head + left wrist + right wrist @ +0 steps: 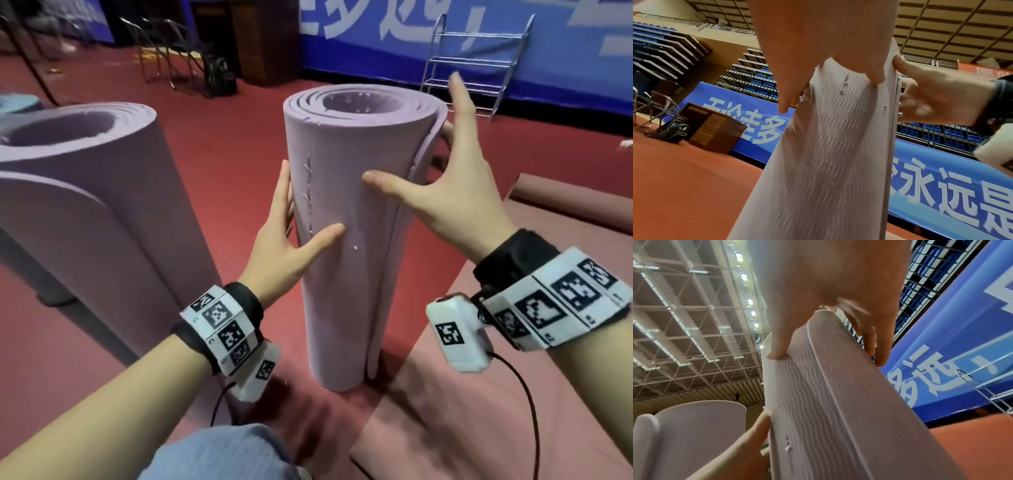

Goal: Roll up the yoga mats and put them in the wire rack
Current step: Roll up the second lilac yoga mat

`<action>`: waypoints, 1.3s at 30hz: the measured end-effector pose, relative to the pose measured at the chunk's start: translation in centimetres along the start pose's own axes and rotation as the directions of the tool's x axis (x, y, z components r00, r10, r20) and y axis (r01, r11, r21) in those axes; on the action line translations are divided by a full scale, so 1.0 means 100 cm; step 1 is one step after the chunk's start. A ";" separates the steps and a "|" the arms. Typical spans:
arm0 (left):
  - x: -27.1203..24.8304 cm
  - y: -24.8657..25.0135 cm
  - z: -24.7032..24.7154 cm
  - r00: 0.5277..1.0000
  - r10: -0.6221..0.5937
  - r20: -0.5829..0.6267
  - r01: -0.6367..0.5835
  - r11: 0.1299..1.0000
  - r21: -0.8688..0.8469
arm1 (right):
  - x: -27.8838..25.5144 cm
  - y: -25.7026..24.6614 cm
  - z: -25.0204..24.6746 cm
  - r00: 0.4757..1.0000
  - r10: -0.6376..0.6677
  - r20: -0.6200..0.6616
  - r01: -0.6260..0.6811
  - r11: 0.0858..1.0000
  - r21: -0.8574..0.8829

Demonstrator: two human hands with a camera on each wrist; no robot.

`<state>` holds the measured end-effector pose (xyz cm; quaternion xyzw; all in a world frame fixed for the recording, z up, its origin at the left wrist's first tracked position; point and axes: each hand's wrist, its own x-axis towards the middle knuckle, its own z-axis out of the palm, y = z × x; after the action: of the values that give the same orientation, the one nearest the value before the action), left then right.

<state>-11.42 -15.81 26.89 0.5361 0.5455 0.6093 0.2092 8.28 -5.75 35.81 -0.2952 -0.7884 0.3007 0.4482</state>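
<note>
A rolled purple yoga mat (342,240) stands upright on the red floor in front of me. My left hand (298,212) presses its left side, thumb flat on the front and fingers straight along the far side. My right hand (421,154) is spread wide on the right side by the loose outer edge, thumb on the front, index finger pointing up. The left wrist view shows the ribbed mat (828,146) between thumb and fingers; the right wrist view shows my thumb (774,353) on the mat (838,402). The wire rack (476,68) stands empty at the back right.
A second, looser purple roll (85,205) stands close on the left. A flat reddish mat (479,377) lies under my right arm. Folding chairs (164,51) and a wooden desk (267,41) stand at the back, against a blue banner wall (565,68).
</note>
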 end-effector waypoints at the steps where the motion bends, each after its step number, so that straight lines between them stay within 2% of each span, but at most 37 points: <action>1: -0.001 0.000 0.000 1.000 0.001 0.004 -0.002 1.000 0.003 | -0.002 0.001 -0.001 1.000 0.014 0.000 -0.014 1.000 0.022; 8: -0.020 0.000 -0.001 0.999 -0.030 0.028 0.027 0.995 0.095 | -0.033 -0.002 -0.018 0.997 0.059 0.057 -0.057 0.998 -0.037; 11: -0.033 0.001 -0.006 0.999 -0.043 0.026 0.038 0.981 0.188 | -0.042 -0.006 -0.019 0.999 0.045 -0.015 -0.046 0.996 -0.076; 13: -0.047 -0.002 -0.013 0.999 -0.036 0.026 0.029 0.969 0.243 | -0.051 -0.010 -0.013 0.985 -0.093 -0.143 0.072 0.987 -0.146; 15: -0.066 -0.007 -0.019 0.999 0.007 0.049 -0.021 0.954 0.300 | -0.065 -0.014 0.000 0.921 -0.305 -0.242 0.257 0.943 -0.212; 16: -0.078 -0.010 -0.022 0.997 0.026 0.074 -0.049 0.944 0.325 | -0.074 -0.014 0.011 0.897 -0.375 -0.233 0.329 0.920 -0.214; 18: -0.103 -0.019 -0.027 0.988 0.052 0.144 -0.102 0.925 0.367 | -0.095 -0.007 0.043 0.893 -0.439 -0.101 0.423 0.894 -0.150; 21: -0.141 -0.041 -0.040 0.965 0.055 0.256 -0.164 0.889 0.428 | -0.127 0.022 0.098 0.880 -0.440 0.176 0.454 0.890 -0.043; 23: -0.173 -0.065 -0.054 0.964 -0.017 0.264 -0.123 0.855 0.504 | -0.155 0.049 0.139 0.854 -0.408 0.321 0.439 0.898 -0.025; 25: -0.206 -0.090 -0.068 0.970 -0.107 0.220 -0.042 0.812 0.582 | -0.183 0.076 0.180 0.805 -0.360 0.471 0.419 0.908 -0.022; 28: -0.249 -0.128 -0.092 0.942 -0.268 0.203 0.072 0.751 0.657 | -0.217 0.102 0.230 0.674 -0.308 0.671 0.399 0.917 0.020; 30: -0.272 -0.157 -0.113 0.880 -0.433 0.198 0.168 0.671 0.723 | -0.235 0.113 0.258 0.584 -0.294 0.757 0.404 0.914 0.043; 32: -0.291 -0.179 -0.132 0.770 -0.622 0.143 0.280 0.531 0.800 | -0.252 0.123 0.280 0.484 -0.266 0.834 0.412 0.910 0.051; 34: -0.307 -0.194 -0.142 0.692 -0.714 0.105 0.326 0.439 0.837 | -0.270 0.132 0.299 0.390 -0.218 0.895 0.398 0.916 0.050; 35: -0.313 -0.199 -0.143 0.672 -0.734 0.098 0.333 0.418 0.845 | -0.279 0.136 0.308 0.360 -0.199 0.911 0.388 0.920 0.047; 38: -0.324 -0.209 -0.140 0.634 -0.765 0.114 0.330 0.401 0.854 | -0.301 0.140 0.333 0.333 -0.177 0.926 0.362 0.931 0.048; 39: -0.327 -0.213 -0.140 0.631 -0.766 0.123 0.313 0.396 0.863 | -0.304 0.137 0.341 0.304 -0.160 0.939 0.365 0.930 0.040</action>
<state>-19.72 -42.63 -3.57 0.4898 0.8231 0.0358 0.2851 -6.34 -26.38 -4.58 0.0220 -0.9621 0.2639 -0.0646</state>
